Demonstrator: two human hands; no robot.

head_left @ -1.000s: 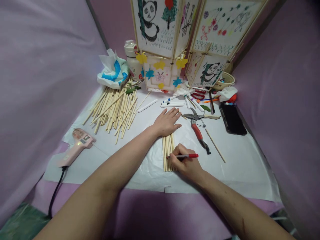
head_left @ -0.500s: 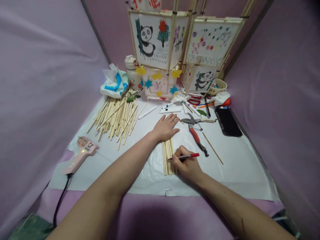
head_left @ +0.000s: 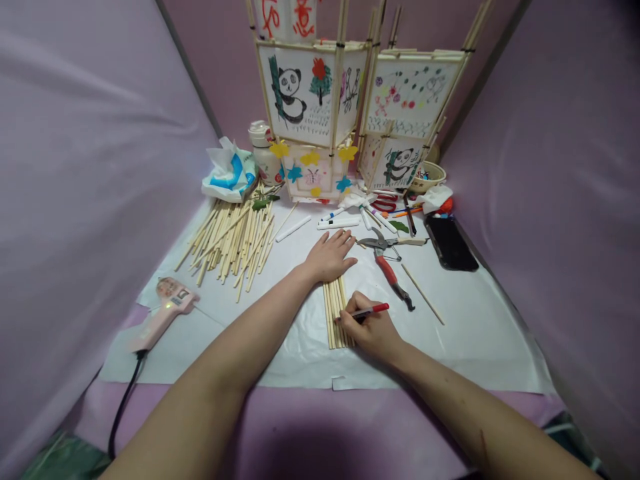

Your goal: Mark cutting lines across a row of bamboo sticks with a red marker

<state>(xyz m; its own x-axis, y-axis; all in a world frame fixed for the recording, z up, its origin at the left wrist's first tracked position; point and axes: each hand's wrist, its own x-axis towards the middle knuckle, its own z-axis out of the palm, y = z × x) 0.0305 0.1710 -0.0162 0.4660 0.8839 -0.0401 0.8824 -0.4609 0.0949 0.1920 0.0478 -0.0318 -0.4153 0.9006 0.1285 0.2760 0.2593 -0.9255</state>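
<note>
Several thin wooden sticks (head_left: 332, 313) lie side by side in a flat row on the white sheet (head_left: 280, 363). Across their far ends my left hand (head_left: 331, 256) rests flat, fingers stretched out. My right hand (head_left: 373, 330) is closed around a red-capped pen (head_left: 370, 311), with the tip at the sticks near their lower half. Part of the row is hidden under both hands. Just right of the hands lie red-handled pruning shears (head_left: 387, 270) and one loose stick (head_left: 423, 293).
A heap of sticks (head_left: 233, 240) and a pink glue gun (head_left: 165, 313) lie at left. Paper lanterns with drawings (head_left: 300, 93) stand at the back. White markers (head_left: 339, 225) lie before them. A phone (head_left: 451, 243) and a small bowl (head_left: 431, 175) are at right.
My right hand and the pen have shifted slightly left over the sticks. The left hand stays flat on them. The whole view has tilted up a little.
</note>
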